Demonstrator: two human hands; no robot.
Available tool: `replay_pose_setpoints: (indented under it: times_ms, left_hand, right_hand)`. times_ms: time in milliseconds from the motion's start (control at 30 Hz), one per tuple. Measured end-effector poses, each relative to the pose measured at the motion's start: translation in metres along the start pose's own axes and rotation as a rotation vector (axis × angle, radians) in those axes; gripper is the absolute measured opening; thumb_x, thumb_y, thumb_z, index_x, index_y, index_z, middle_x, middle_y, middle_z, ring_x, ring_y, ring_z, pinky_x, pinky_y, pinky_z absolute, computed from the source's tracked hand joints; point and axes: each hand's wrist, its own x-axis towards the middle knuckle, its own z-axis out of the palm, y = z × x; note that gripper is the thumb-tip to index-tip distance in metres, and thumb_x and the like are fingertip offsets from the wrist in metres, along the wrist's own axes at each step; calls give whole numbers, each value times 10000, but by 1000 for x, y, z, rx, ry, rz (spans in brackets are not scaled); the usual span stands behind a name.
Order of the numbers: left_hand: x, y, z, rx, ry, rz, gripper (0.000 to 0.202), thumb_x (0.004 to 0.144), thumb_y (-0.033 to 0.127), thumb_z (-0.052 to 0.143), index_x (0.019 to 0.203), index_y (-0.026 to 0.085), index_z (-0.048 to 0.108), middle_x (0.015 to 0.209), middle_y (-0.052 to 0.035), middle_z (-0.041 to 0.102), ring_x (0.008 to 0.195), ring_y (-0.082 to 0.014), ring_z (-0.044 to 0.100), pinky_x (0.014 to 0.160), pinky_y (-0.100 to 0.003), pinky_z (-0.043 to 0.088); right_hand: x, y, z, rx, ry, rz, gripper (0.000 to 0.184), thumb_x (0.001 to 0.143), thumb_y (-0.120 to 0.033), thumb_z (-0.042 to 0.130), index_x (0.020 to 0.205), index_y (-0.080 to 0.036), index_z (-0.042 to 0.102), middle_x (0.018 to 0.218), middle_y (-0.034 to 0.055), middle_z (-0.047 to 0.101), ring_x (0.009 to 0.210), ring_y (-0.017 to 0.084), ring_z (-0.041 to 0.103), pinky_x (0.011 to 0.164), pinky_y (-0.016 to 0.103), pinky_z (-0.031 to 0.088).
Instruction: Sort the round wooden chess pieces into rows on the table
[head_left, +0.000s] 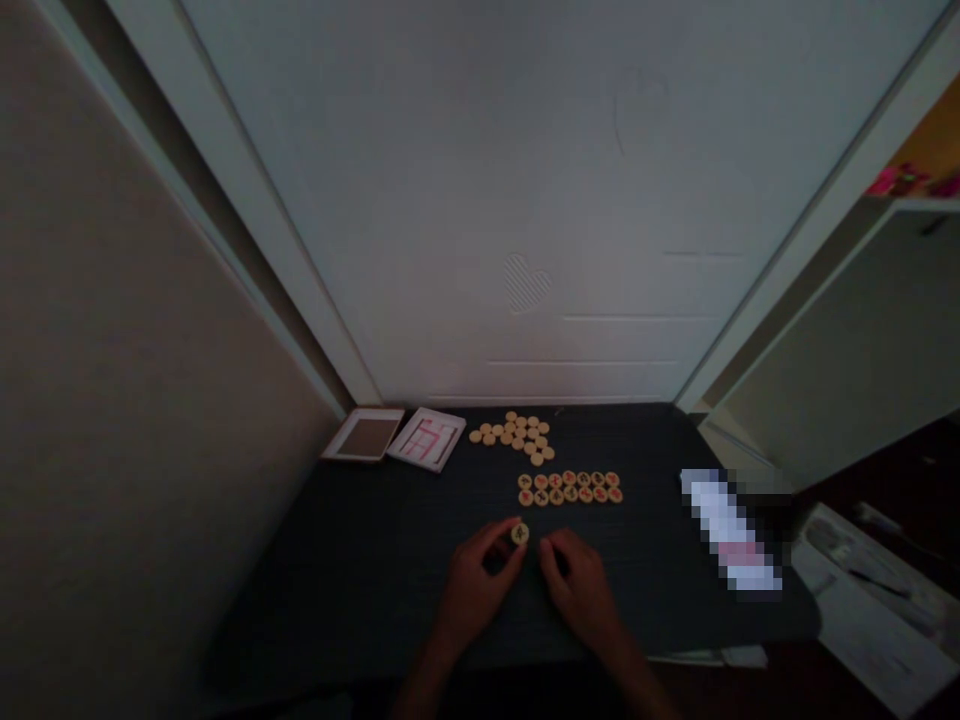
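My left hand [480, 585] pinches a round wooden Chinese chess piece [520, 534] between thumb and forefinger, its dark character facing up. Just to the right, my right hand [576, 580] is curled closed, with no piece showing at its fingertips. Beyond both hands lie two neat rows of chess pieces [570, 487], face up with red and dark characters. Farther back is a loose cluster of chess pieces [517, 432] whose upper faces look blank.
At the back left of the dark table [360, 570] lie a shallow open box [364, 450] and a white lid with pink markings [427, 438]. A blurred-out flat object [727, 530] lies at the right. A white panel [480, 200] rises behind the table.
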Motion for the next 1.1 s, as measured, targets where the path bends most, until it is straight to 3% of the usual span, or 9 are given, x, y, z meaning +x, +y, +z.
replay_pose_setpoints:
  times_ms: [167,367,600,833,1100]
  left_hand:
    - [12,4,-4,45,81,-73,276,845,338,678,1101,237,700,861,-11,755,756,-186,695,762,-319,563]
    - [34,4,-13,30,55,-89,254,842,357,666,1068,240,662,937,-17,753,789,-189,700,751,-320,559]
    - [61,-12,-13,124,8,-115,276,865,311,651,1133,249,635,1004,-21,747,802,-179,690,748,-303,545]
    - [75,-23,-12,374,-33,-5,259,906,291,631,1152,237,693,1094,-54,692,818,-178,653,791,-311,507]
    - [76,-28,-10,502,-65,16,294,952,335,587,1212,256,699,1149,-70,643,1005,-215,650,847,-323,485]
  right_hand:
    - [1,-1,-3,10,54,7,215,976,-240,498,797,-207,610,739,3,658,679,155,629,652,252,440]
    - [2,-6,-6,29,63,18,219,975,-264,493,817,-210,634,741,9,677,678,166,644,635,258,452]
    - [2,-5,-5,59,76,18,244,988,-304,490,830,-214,653,752,14,691,685,173,655,656,262,468]
    - [3,-5,-7,71,89,18,236,991,-289,496,850,-213,669,776,21,710,707,177,671,678,263,483]
    - [3,-8,-12,73,129,36,235,993,-280,497,876,-213,689,810,31,712,736,177,668,681,269,505]
